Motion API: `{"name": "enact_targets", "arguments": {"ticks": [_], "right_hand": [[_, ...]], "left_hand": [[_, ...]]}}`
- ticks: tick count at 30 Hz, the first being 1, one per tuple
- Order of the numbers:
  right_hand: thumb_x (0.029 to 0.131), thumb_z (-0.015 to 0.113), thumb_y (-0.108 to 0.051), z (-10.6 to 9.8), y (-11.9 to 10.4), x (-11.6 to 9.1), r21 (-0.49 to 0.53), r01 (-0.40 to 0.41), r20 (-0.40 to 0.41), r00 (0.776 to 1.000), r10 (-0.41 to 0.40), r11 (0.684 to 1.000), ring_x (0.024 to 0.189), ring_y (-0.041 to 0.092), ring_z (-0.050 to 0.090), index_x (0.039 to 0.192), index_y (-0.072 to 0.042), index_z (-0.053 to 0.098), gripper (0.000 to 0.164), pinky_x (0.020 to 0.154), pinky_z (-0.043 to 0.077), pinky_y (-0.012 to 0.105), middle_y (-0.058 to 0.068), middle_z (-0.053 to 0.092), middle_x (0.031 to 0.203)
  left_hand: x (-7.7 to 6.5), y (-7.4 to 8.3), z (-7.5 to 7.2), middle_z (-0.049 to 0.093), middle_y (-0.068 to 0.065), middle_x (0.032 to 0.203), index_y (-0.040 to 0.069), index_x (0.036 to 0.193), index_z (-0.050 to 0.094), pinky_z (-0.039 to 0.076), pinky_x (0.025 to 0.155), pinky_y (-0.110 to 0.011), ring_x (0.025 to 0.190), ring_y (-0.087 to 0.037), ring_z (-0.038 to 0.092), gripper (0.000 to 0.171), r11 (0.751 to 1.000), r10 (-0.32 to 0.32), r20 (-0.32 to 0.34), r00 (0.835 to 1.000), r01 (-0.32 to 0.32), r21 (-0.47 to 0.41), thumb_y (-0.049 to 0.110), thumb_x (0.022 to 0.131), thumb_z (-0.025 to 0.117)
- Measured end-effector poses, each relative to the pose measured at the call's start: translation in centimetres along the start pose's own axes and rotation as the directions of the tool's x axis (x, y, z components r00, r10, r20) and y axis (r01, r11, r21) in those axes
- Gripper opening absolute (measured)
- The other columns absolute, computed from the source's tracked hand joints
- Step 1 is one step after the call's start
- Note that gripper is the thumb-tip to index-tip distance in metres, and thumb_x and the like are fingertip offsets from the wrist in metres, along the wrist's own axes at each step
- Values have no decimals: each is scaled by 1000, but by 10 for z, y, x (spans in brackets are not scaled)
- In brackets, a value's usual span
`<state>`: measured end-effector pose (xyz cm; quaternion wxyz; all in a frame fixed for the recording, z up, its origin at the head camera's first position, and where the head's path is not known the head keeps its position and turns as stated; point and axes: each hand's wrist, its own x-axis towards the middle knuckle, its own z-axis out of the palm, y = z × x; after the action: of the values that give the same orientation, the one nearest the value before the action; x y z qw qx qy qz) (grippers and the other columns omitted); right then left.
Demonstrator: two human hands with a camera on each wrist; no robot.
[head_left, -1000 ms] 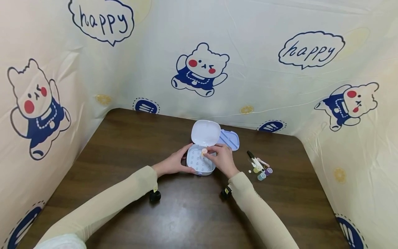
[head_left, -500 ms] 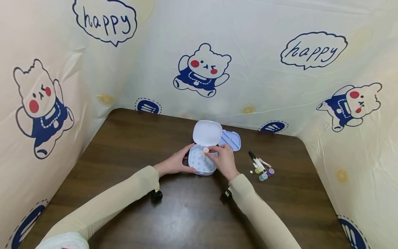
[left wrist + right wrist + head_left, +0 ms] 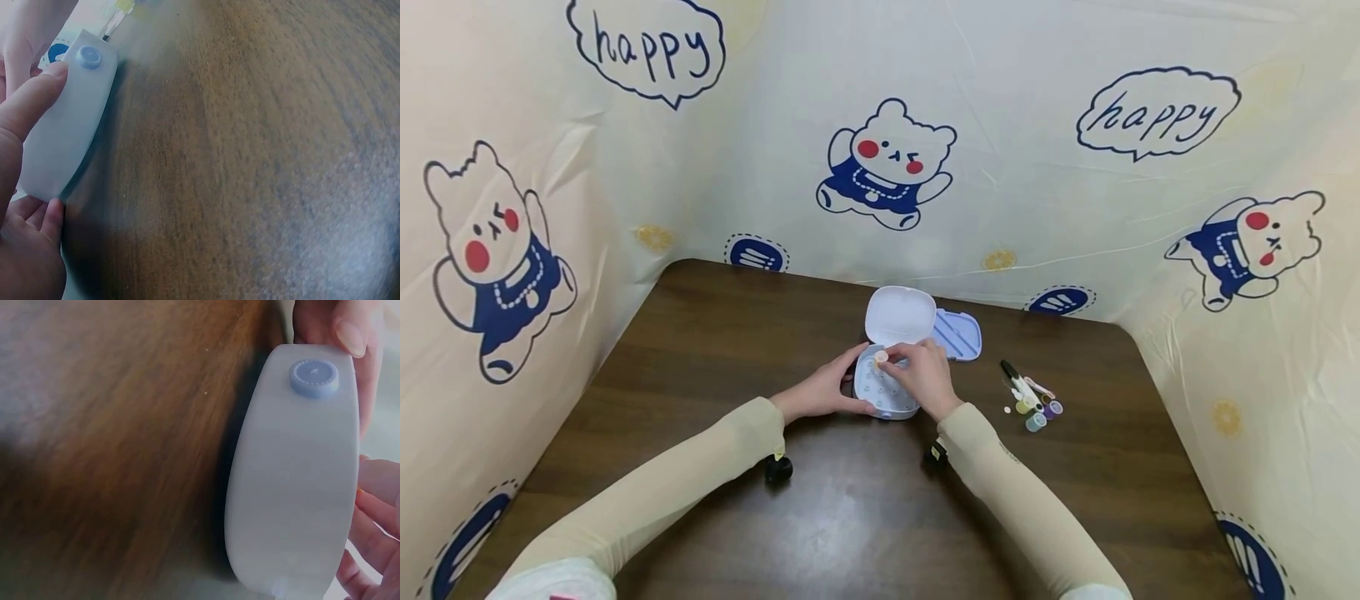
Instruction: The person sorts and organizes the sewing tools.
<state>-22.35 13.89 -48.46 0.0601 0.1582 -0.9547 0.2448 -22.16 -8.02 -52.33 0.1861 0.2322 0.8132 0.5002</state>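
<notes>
A white plastic case (image 3: 887, 414) sits with its lid (image 3: 900, 315) raised at the back. Rows of small raised dots cover its inside floor. My left hand (image 3: 820, 392) grips the case at its left side, thumb on the front wall by a round blue button (image 3: 89, 57) and fingers along the side. Over the left half of the case, my right hand (image 3: 927, 379) pinches a small pot (image 3: 881, 357) with a pale top and orange tint between thumb and fingertips. In the right wrist view, the front wall (image 3: 294, 469) stands before the right fingers (image 3: 375, 537).
Behind the right hand lies a lavender-blue tray (image 3: 961, 335) with slanted grooves. To the right, a black-and-white pen (image 3: 1018, 385), a yellow pot (image 3: 1023, 407), a purple pot (image 3: 1054, 409) and a light-blue pot (image 3: 1036, 422) are grouped on the brown table (image 3: 737, 333). A printed curtain encloses the table.
My right hand has moved a little to the left with the small pot, from the middle of the case toward its left side. The left hand keeps its grip on the case.
</notes>
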Motion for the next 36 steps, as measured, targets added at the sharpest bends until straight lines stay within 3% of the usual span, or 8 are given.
{"name": "enact_targets", "arguments": {"ticks": [9,22,30,36], "right_hand": [[93,80,-30,1,-7,9,-48,-2,25,1000,3,999,87,23,57,105,-15,82,19,85,44,45,-2,79,94],[95,78,-33,6,-14,18,-107,-37,87,995,47,994,93,28,61,106,-17,83,20,88,43,48,-3,80,95],[95,78,-34,10,-13,17,-128,-46,70,996,55,991,90,26,60,107,-18,84,20,85,42,45,-4,79,92],[96,78,-35,10,-16,17,-153,-36,68,997,47,988,87,24,59,108,-20,84,20,81,40,43,-5,79,90]], "left_hand": [[-1,3,-1,26,-17,169,11,167,16,40,118,-46,147,-32,42,111,1000,3,5,1000,-3,-4,30,85,89],[0,3,1,30,-19,167,9,166,19,42,116,-48,143,-35,48,110,1000,27,-17,1000,-27,6,27,84,90],[3,3,1,27,-17,168,13,167,17,41,117,-48,144,-33,46,112,1000,-1,0,1000,1,5,30,84,90],[2,3,2,30,-15,167,13,167,18,41,117,-48,142,-32,48,112,1000,17,-13,1000,-17,-4,29,83,91]]}}
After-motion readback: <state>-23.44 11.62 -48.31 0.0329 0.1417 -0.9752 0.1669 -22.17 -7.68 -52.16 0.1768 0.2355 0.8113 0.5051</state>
